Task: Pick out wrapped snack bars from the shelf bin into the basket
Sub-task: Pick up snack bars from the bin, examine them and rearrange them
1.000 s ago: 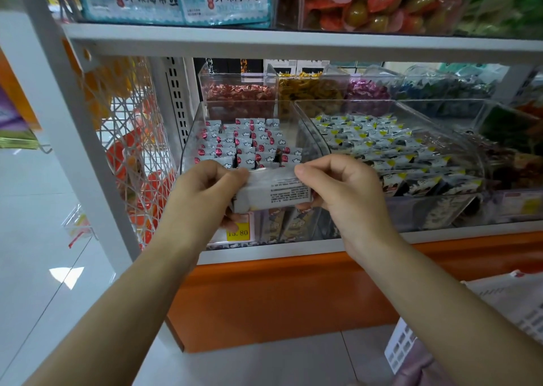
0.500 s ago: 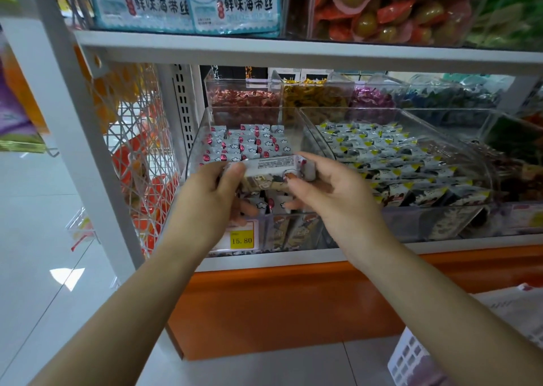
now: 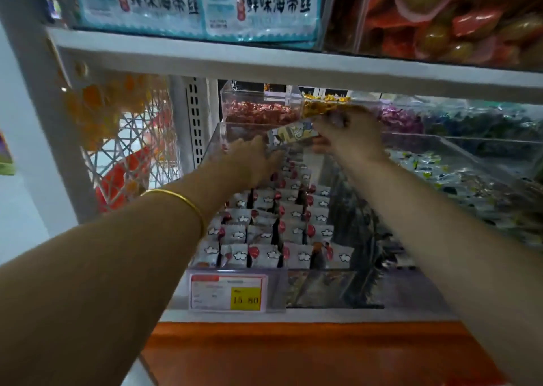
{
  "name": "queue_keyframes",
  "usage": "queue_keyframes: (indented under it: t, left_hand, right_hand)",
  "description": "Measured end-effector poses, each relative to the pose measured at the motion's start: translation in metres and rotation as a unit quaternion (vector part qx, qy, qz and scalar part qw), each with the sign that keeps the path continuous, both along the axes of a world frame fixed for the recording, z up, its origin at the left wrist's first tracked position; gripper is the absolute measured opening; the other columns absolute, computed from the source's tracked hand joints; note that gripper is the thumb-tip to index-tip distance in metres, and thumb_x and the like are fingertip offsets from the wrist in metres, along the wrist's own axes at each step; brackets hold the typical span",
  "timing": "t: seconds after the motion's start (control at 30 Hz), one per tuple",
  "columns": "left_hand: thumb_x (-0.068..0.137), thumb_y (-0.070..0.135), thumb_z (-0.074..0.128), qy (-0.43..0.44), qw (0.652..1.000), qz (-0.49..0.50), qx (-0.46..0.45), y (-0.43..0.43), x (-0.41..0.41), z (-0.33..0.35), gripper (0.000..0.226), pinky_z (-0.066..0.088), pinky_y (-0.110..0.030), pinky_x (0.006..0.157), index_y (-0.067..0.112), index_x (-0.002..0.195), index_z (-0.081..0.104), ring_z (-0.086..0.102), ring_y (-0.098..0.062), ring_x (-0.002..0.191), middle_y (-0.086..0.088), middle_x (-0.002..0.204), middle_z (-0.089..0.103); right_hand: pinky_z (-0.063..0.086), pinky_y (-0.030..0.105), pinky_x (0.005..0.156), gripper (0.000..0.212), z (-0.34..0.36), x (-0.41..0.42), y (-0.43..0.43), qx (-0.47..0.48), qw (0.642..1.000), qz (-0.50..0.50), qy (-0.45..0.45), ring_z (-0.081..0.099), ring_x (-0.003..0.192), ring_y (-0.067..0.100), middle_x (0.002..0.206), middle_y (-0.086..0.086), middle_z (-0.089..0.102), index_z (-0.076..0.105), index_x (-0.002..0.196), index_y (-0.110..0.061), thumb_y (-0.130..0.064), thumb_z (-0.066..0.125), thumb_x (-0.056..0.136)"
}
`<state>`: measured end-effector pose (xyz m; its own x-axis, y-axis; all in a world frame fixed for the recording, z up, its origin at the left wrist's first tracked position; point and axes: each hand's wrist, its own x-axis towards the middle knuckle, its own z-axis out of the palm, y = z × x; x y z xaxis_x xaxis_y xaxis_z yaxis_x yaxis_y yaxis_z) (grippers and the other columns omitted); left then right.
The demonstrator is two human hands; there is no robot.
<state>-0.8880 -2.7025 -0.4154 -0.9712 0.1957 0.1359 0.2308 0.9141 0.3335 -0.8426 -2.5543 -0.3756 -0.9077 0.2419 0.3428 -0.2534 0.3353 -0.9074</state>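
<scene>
While both arms reach deep under the upper shelf board (image 3: pixel 293 62), the clear bin (image 3: pixel 323 288) serves as landmark for everything below.

Right hand (image 3: pixel 349 134) – above the back end of the bin, fingers and thumb curled round one end of a snack bar (image 3: pixel 293 133). That bar has a yellow and blue wrapper and is held clear of the stock, roughly level, its free end pointing toward the bin's left wall.

Left hand (image 3: pixel 252 159) – low over the bin's rear rows, just below and left of the held bar. Fingers look stretched forward and fairly flat, holding nothing; motion blur hides whether the tips touch the bar or the packets under them. A gold bangle (image 3: pixel 176 200) sits on that forearm, over the bin's left edge.

Inside the bin: rows of wrapped bars (image 3: pixel 279 227), white wrappers with red marks, standing on edge from the front wall to the back.

On the bin's front, left side: a price tag (image 3: pixel 229 293) with a yellow panel reading 15.80.

Right of the bin: a neighbouring bin (image 3: pixel 440 177) of yellow and blue packets, blurred.

Behind the bin: a smaller tub of red-wrapped sweets (image 3: pixel 255 112).

Above the bin, on the upper shelf: teal packets (image 3: pixel 191 4) with printed characters.
</scene>
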Motion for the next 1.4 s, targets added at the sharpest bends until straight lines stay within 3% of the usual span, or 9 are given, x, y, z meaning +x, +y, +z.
queue_keyframes:
  t: [0.07, 0.3, 0.6, 0.77, 1.0, 1.17, 1.23, 1.33, 1.4]
  left_hand:
    - [0.087, 0.069, 0.023, -0.044, 0.999, 0.002, 0.019, -0.001, -0.017, -0.004, 0.075, 0.038, -0.056, 0.101, 0.013, 0.135, 0.036, 0.050, -0.038, 0.117, -0.023, 0.131, 0.045]
    - [0.078, 0.080, 0.012, -0.070, 0.995, 0.029, -0.065, 0.000, -0.041, -0.017, 0.089, 0.029, -0.056, 0.106, 0.017, 0.140, 0.029, 0.040, -0.033, 0.129, -0.014, 0.142, 0.039]
    - [0.080, 0.080, 0.012, -0.057, 0.986, 0.059, -0.143, -0.001, -0.015, -0.005, 0.094, 0.020, -0.051, 0.112, 0.012, 0.145, 0.021, 0.028, -0.032, 0.137, -0.017, 0.148, 0.031]
    - [0.086, 0.071, 0.008, -0.057, 0.981, 0.028, -0.184, -0.007, 0.011, -0.004, 0.083, 0.010, -0.050, 0.115, 0.013, 0.145, 0.020, 0.018, -0.025, 0.142, -0.010, 0.153, 0.026]
    - [0.089, 0.060, -0.006, 0.033, 0.926, 0.011, -0.376, -0.020, 0.054, 0.004, 0.076, -0.009, -0.054, 0.113, 0.016, 0.150, 0.005, -0.009, -0.025, 0.145, -0.009, 0.158, 0.004]
    - [0.089, 0.055, -0.008, 0.062, 0.926, 0.022, -0.371, -0.036, 0.070, 0.000, 0.077, -0.004, -0.050, 0.114, 0.014, 0.148, 0.019, 0.002, -0.022, 0.146, -0.008, 0.156, 0.018]
    - [0.088, 0.054, -0.009, 0.078, 0.935, 0.014, -0.345, -0.038, 0.071, 0.001, 0.080, 0.002, -0.048, 0.115, 0.014, 0.144, 0.030, 0.011, -0.022, 0.145, -0.008, 0.153, 0.028]
    - [0.084, 0.053, -0.011, 0.105, 0.945, 0.002, -0.309, -0.038, 0.076, 0.003, 0.084, 0.005, -0.046, 0.115, 0.016, 0.136, 0.045, 0.018, -0.021, 0.144, -0.007, 0.148, 0.038]
    - [0.089, 0.052, -0.006, 0.121, 0.954, 0.006, -0.276, -0.039, 0.085, 0.002, 0.077, 0.005, -0.044, 0.116, 0.016, 0.138, 0.042, 0.013, -0.021, 0.145, -0.007, 0.151, 0.033]
  right_hand:
    - [0.053, 0.049, 0.084, 0.020, 0.001, -0.013, 0.000, 0.035, 0.999, -0.010, -0.002, 0.064, 0.094, 0.037, 0.092, 0.018, 0.059, 0.053, 0.093, 0.007, -0.012, 0.059, 0.091]
    - [0.058, 0.040, 0.078, 0.018, -0.002, -0.041, 0.000, 0.006, 1.000, 0.004, -0.016, 0.069, 0.080, 0.024, 0.103, 0.015, 0.066, 0.054, 0.102, 0.000, -0.013, 0.060, 0.091]
    - [0.053, 0.042, 0.089, 0.005, 0.000, -0.068, -0.030, 0.112, 0.993, 0.030, 0.019, 0.061, 0.103, 0.027, 0.112, 0.013, 0.061, 0.054, 0.092, -0.011, -0.015, 0.056, 0.092]
    - [0.047, 0.026, 0.083, 0.020, -0.006, -0.090, -0.054, 0.328, 0.943, 0.011, 0.048, 0.057, 0.105, 0.024, 0.111, 0.011, 0.060, 0.054, 0.111, -0.004, -0.011, 0.054, 0.093]
    - [0.038, 0.023, 0.069, 0.021, -0.020, -0.108, -0.074, 0.415, 0.908, 0.048, 0.031, 0.053, 0.094, 0.018, 0.106, 0.010, 0.058, 0.054, 0.108, -0.005, -0.013, 0.058, 0.090]
    - [0.034, 0.040, 0.099, 0.029, -0.034, -0.105, -0.068, 0.547, 0.833, 0.082, -0.033, 0.042, 0.121, 0.028, 0.131, 0.009, 0.049, 0.057, 0.122, -0.023, -0.018, 0.045, 0.096]
    - [0.044, 0.035, 0.087, 0.027, -0.027, -0.096, -0.060, 0.490, 0.868, 0.075, -0.010, 0.051, 0.110, 0.026, 0.125, 0.011, 0.050, 0.056, 0.120, -0.019, -0.015, 0.043, 0.097]
    - [0.038, 0.023, 0.060, 0.023, -0.014, -0.072, -0.044, 0.377, 0.923, 0.078, 0.018, 0.053, 0.076, 0.009, 0.111, 0.005, 0.060, 0.054, 0.115, -0.013, -0.012, 0.041, 0.097]
    - [0.043, 0.027, 0.060, 0.023, -0.012, -0.044, -0.033, 0.308, 0.947, 0.084, 0.019, 0.054, 0.074, 0.007, 0.105, 0.001, 0.062, 0.058, 0.110, -0.014, -0.010, 0.040, 0.097]
